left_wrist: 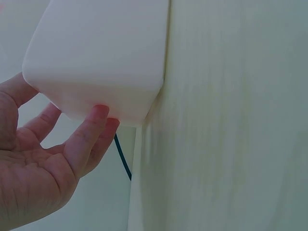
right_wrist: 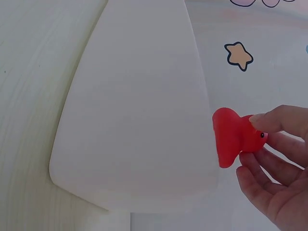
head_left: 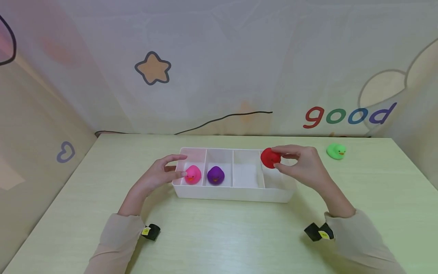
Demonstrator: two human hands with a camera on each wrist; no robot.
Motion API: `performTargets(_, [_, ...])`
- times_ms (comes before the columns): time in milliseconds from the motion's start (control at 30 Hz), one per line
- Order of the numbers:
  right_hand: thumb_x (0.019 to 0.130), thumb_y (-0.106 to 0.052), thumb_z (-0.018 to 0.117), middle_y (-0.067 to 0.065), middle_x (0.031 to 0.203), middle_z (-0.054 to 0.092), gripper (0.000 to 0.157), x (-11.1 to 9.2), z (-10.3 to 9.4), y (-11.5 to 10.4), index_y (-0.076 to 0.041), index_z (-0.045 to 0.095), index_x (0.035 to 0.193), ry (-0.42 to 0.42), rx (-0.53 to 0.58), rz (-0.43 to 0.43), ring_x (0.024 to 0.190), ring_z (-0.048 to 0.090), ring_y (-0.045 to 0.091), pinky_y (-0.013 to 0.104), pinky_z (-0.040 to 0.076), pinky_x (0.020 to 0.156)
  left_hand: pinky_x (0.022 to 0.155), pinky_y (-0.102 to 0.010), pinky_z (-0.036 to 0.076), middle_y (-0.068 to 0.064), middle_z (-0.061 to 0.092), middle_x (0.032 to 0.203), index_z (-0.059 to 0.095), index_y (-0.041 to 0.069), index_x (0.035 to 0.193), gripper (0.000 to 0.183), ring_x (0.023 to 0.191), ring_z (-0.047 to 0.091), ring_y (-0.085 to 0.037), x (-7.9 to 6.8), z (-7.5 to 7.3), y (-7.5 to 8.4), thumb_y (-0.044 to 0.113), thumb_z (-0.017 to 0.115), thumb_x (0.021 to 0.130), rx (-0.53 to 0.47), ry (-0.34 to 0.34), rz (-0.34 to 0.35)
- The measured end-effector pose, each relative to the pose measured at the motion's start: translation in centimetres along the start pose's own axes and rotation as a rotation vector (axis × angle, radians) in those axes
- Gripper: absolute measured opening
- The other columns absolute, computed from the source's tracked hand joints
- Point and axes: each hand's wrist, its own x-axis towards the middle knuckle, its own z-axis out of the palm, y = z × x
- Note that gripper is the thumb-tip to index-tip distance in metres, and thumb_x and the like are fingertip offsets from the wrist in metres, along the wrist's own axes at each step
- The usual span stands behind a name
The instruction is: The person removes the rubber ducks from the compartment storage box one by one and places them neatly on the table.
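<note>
A long white divided box point(head_left: 232, 193) stands on the table. My left hand point(head_left: 163, 172) grips its left end, thumb and index finger over the rim; in the left wrist view the other fingers point(left_wrist: 98, 113) touch the outer end wall. A pink rubber duck point(head_left: 192, 175) sits in the leftmost compartment, close by my left thumb. In the compartment beside it is a purple rubber duck point(head_left: 216, 176). My right hand point(head_left: 302, 164) pinches a red rubber duck point(right_wrist: 233, 137) between thumb and fingers, above the rightmost compartment. The duck's base faces down toward the box.
A green rubber duck point(head_left: 337, 151) sits on the table at the back right, beyond my right hand. Behind the pale wooden table point(head_left: 219, 236) hangs a printed cloth backdrop point(head_left: 219, 68). Both sleeves carry a dark strap point(head_left: 150, 231) near the wrist.
</note>
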Motion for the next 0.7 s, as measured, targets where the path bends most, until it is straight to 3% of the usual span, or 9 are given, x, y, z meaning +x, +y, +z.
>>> performTargets(133, [0.074, 0.001, 0.071, 0.018, 0.103, 0.065, 0.036, -0.2, -0.8, 0.3, 0.002, 0.064, 0.110, 0.023, 0.009, 0.028, 0.089, 0.063, 0.032, 0.010, 0.047, 0.070, 0.091, -0.046, 0.044, -0.013, 0.029, 0.142, 0.043, 0.013, 0.134, 0.057, 0.124, 0.039, -0.038, 0.0, 0.0, -0.1, 0.023, 0.067, 0.082, -0.003, -0.005, 0.008])
performTargets(700, [0.077, 0.000, 0.069, 0.024, 0.104, 0.063, 0.036, -1.2, -4.0, 3.0, 0.005, 0.061, 0.112, 0.122, -0.044, 0.114, 0.092, 0.060, 0.039, 0.005, 0.044, 0.063, 0.090, -0.047, 0.044, -0.013, 0.030, 0.142, 0.044, 0.015, 0.133, 0.058, 0.124, 0.039, -0.038, 0.0, 0.0, -0.1, 0.026, 0.068, 0.082, 0.020, -0.003, 0.006])
